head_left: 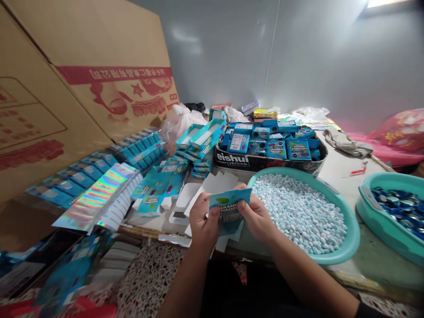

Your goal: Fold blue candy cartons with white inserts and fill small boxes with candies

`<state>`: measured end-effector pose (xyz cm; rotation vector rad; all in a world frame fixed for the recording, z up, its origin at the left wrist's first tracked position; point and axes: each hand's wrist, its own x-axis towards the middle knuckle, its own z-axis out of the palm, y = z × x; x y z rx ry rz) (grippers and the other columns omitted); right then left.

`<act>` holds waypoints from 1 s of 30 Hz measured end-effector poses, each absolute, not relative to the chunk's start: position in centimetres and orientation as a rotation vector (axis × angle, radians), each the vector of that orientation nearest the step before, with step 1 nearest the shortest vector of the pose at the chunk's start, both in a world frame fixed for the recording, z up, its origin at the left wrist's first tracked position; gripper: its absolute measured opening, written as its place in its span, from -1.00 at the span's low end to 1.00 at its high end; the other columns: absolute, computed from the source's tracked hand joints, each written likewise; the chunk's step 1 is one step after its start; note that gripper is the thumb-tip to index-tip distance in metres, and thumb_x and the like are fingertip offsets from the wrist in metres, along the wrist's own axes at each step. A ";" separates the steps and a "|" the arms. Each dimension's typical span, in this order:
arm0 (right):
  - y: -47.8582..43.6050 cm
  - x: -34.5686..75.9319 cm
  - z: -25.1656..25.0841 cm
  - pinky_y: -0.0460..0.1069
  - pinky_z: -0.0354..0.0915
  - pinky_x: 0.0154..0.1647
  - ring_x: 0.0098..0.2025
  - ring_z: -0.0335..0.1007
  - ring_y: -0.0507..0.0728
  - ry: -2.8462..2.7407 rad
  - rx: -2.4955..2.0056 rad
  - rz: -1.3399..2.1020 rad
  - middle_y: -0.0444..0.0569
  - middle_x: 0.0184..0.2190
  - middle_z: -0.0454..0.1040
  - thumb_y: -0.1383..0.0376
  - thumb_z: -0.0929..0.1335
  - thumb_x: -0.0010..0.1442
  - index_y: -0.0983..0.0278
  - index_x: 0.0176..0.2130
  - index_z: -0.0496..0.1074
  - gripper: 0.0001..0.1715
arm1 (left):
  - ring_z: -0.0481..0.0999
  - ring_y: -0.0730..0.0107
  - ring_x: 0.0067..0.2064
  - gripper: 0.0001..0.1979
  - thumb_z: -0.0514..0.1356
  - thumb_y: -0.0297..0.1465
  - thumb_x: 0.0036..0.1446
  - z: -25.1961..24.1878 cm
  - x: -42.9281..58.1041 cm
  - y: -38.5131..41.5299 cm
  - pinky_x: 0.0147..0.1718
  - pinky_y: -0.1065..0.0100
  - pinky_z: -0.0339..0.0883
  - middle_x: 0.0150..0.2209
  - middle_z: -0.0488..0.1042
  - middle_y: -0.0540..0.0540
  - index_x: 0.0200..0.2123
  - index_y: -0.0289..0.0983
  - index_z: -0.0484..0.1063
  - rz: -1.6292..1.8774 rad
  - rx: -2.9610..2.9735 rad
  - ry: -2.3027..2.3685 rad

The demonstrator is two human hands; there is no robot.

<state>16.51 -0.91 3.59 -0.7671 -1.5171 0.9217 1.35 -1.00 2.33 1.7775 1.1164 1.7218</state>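
Between my two hands is a blue printed candy carton (229,204) with a green leaf and "CARAMELO MACIZO" lettering. My left hand (204,221) grips its left edge, thumb in front. At the opposite edge, my right hand (257,217) pinches it with the thumb on the printed face. How far the carton is folded open I cannot make out. White and blue card blanks (228,181) lie on the table behind and under my hands. Close to my right hand is a turquoise basin (351,238) full of small pale blue and white candies.
A black box (232,160) behind holds many small blue packets. Open blue display trays (202,137) are stacked beside it. Rows of blue cartons (89,172) line the left, near a large cardboard box (115,53). Another turquoise tub (367,207) stands right, holding blue-and-silver pieces.
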 end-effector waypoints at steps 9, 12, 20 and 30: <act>-1.4 16.4 4.1 0.16 0.27 0.23 0.20 0.24 0.24 -1.687 -0.861 0.900 0.10 0.15 0.22 0.14 0.53 0.07 0.17 0.21 0.23 -0.20 | 0.44 0.18 0.10 -0.58 0.07 -0.32 0.30 5.6 0.1 -1.3 0.05 0.17 0.35 0.13 0.41 -0.19 0.21 -0.19 0.29 1.482 1.785 1.399; -1.6 16.8 4.4 0.15 0.28 0.21 0.17 0.25 0.24 -1.786 -0.889 0.771 0.11 0.09 0.24 0.25 0.53 0.05 0.24 0.11 0.32 -0.33 | 0.46 0.13 0.06 -0.69 0.03 -0.29 0.33 7.4 -1.5 -1.0 0.23 -0.04 0.14 0.00 0.51 -0.15 0.02 -0.17 0.48 0.975 2.349 1.383; -3.5 17.5 7.1 0.12 0.35 -0.06 -0.08 0.38 0.21 -2.155 -0.956 0.514 0.07 -0.13 0.48 0.33 0.42 0.20 0.27 0.05 0.38 -0.59 | 0.55 0.16 -0.23 -0.75 0.29 -0.11 0.13 11.5 -2.8 -2.0 0.20 -0.11 0.11 -0.34 0.57 -0.01 -0.24 -0.14 0.49 0.494 2.816 1.092; -3.9 17.9 8.6 0.02 0.31 -0.24 -0.24 0.40 0.11 -1.853 -0.793 0.422 -0.05 -0.31 0.49 0.24 0.44 0.24 0.24 -0.20 0.51 -0.87 | 0.28 0.05 0.28 -0.32 0.43 -0.18 -0.02 8.0 -0.2 -5.1 0.27 -0.04 0.15 0.22 0.33 -0.04 0.18 0.07 0.31 2.071 1.592 1.173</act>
